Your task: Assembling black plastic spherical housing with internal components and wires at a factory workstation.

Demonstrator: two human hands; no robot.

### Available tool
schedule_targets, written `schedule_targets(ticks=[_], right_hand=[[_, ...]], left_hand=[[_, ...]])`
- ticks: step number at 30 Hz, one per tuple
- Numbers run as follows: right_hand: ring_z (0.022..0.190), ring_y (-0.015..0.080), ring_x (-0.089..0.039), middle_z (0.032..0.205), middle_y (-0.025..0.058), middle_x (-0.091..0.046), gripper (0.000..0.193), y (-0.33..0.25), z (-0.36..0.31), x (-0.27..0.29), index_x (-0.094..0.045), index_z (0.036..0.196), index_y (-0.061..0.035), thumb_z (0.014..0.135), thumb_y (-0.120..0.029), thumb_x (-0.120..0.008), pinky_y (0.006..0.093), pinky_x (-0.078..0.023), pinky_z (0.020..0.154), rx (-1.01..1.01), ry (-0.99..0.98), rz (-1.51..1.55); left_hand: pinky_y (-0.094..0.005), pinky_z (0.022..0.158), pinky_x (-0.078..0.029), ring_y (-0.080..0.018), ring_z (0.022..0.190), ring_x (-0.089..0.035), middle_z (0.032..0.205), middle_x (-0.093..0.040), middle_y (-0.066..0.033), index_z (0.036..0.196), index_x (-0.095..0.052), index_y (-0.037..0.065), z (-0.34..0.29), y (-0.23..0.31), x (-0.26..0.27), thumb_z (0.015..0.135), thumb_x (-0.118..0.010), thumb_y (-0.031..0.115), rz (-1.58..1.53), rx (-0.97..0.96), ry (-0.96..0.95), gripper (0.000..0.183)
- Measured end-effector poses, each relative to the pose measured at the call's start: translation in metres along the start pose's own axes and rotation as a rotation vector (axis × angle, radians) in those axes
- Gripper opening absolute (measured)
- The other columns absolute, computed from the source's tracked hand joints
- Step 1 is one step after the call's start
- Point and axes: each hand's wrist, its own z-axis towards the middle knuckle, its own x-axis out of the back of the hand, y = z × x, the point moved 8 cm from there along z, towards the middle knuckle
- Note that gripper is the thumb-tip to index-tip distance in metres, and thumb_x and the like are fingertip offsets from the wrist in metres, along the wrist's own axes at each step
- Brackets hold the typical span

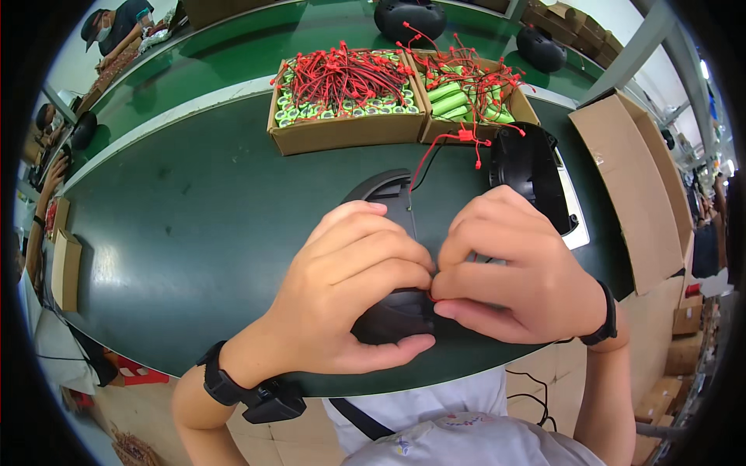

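Observation:
On the green-topped bench in front of me sits a rounded black plastic housing (388, 314). My left hand (342, 272) curls over it, fingers across the top and thumb along the near side. Close against its right edge, my right hand (513, 268) pinches a thin red wire (434, 296), mostly hidden by the fingertips. A red and a black lead (423, 159) rise from the housing's far end toward a red connector (466, 136). Beyond my right hand lies an open black plastic shell (522, 159).
Two cardboard boxes, one on the left (342, 140) and one on the right (435, 132), hold green battery cells with red-tipped leads. An open carton (633, 186) stands at right. Rounded black units (542, 48) rest on the far green surface. A co-worker (120, 31) is at far left.

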Motion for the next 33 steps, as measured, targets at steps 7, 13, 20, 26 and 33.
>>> schedule_targets(ticks=[7,13,20,26,33], right_hand=[[0.064,0.0199,-0.055,0.073,0.0043,-0.058,0.014,0.008,-0.005,-0.002,-0.059,0.074,-0.0058,0.07,-0.007,-0.072,0.0302,-0.043,0.058,-0.081,0.088,0.091],[0.058,0.0171,-0.058,0.068,0.0072,-0.061,0.008,0.035,-0.01,-0.009,-0.06,0.076,0.0003,0.08,-0.004,-0.065,0.0255,-0.044,0.054,-0.315,0.137,0.479],[0.061,0.0177,-0.059,0.071,0.0049,-0.062,0.009,0.023,0.004,-0.005,-0.061,0.076,-0.0035,0.077,-0.006,-0.069,0.0264,-0.042,0.054,-0.244,0.073,0.314],[0.058,0.0197,-0.048,0.068,0.0,-0.051,0.022,-0.008,0.022,0.0,-0.058,0.07,-0.0119,0.067,-0.026,-0.074,0.0323,-0.036,0.055,-0.041,-0.113,-0.225],[0.058,0.0162,-0.049,0.063,0.001,-0.047,0.017,-0.039,0.052,0.001,-0.059,0.064,-0.0127,0.055,-0.022,-0.07,0.03,-0.038,0.054,0.343,0.137,-0.413]], left_hand=[[-0.0452,0.095,-0.035,-0.022,0.088,-0.06,0.092,-0.064,-0.0076,0.104,-0.048,0.009,-0.002,-0.002,0.005,0.054,-0.088,0.023,-0.111,-0.045,0.087,0.066],[-0.0465,0.097,-0.034,-0.0226,0.091,-0.06,0.093,-0.064,-0.0077,0.107,-0.047,0.008,-0.002,-0.003,0.006,0.054,-0.089,0.023,-0.102,-0.041,0.096,0.069],[-0.0485,0.1,-0.032,-0.0305,0.1,-0.059,0.1,-0.063,-0.0152,0.108,-0.047,0.006,-0.007,-0.007,0.004,0.061,-0.081,0.03,-0.14,-0.034,0.072,0.063],[-0.0544,0.104,-0.028,-0.0455,0.12,-0.046,0.125,-0.047,-0.0332,0.11,-0.053,-0.004,-0.003,-0.013,0.015,0.064,-0.062,0.031,0.077,-0.012,0.149,0.058],[-0.0501,0.099,-0.034,-0.0479,0.114,-0.045,0.123,-0.049,-0.0249,0.099,-0.061,0.0,-0.015,-0.01,0.006,0.061,-0.066,0.017,-0.219,0.139,0.123,0.042]])
